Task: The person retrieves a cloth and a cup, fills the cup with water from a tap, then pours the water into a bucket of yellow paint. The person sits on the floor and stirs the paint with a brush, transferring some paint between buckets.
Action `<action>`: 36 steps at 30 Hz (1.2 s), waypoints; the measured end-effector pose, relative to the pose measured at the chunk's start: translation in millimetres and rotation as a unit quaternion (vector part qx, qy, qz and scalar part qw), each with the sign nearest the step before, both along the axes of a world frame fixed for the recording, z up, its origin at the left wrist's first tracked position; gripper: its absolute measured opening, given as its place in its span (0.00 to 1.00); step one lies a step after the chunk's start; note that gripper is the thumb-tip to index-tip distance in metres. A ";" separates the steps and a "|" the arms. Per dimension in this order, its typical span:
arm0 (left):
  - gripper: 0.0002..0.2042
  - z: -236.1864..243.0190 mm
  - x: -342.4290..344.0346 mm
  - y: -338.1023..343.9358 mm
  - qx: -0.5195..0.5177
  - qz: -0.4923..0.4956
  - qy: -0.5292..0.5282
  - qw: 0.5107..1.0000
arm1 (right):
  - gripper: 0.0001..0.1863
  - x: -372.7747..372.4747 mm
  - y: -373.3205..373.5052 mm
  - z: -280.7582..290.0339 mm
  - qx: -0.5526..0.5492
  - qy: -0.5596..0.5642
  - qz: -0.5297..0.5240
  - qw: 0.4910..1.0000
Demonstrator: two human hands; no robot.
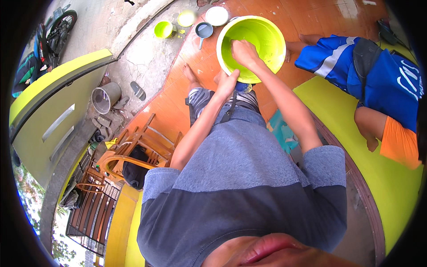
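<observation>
A round bucket [276,46], coated inside with bright yellow-green paint, is tilted in front of me with its mouth facing up. My left hand [228,83] grips the near-left rim of the bucket. Inside its mouth, my right hand [243,52] has its fingers curled closed; whatever they hold, if anything, is hidden. Left of the bucket, a blue-grey dipper [204,30] lies on the orange tiles. Beside it are a white round lid or dish [217,16], a yellow-green tub [163,30] and a paint-smeared round piece [187,18].
Another person in blue clothes [331,55] is close on the right, by a yellow-green wall [329,100]. A wooden chair [147,138] stands at left. Beyond it are a dirty bucket [106,98], a sandal [138,91] and a gate [58,120]. A motorcycle [60,33] is far left.
</observation>
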State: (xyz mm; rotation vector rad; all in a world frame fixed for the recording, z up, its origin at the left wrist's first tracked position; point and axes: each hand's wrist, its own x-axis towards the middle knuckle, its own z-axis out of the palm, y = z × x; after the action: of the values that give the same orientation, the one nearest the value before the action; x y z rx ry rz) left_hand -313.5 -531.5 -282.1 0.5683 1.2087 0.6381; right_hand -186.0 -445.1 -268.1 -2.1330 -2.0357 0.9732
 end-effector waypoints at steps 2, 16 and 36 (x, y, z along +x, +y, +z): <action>0.21 -4.3 7.3 -6.9 0.020 -0.002 -0.029 0.999 | 0.08 12.1 -2.1 0.7 0.015 -0.039 -0.007 0.999; 0.19 -19.4 13.1 -42.4 -0.001 0.066 -0.083 0.994 | 0.10 23.8 -31.2 0.0 -0.127 -0.198 0.072 0.969; 0.22 34.9 -158.8 -189.9 0.057 0.310 -0.054 0.947 | 0.22 -95.5 -151.9 122.5 -0.098 0.272 0.069 0.955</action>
State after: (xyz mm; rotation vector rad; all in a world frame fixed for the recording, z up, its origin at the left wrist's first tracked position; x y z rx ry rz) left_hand -472.3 -721.4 -247.1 0.2309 1.2528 1.2622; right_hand -281.5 -596.9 -145.6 -1.5520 -1.8761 1.6233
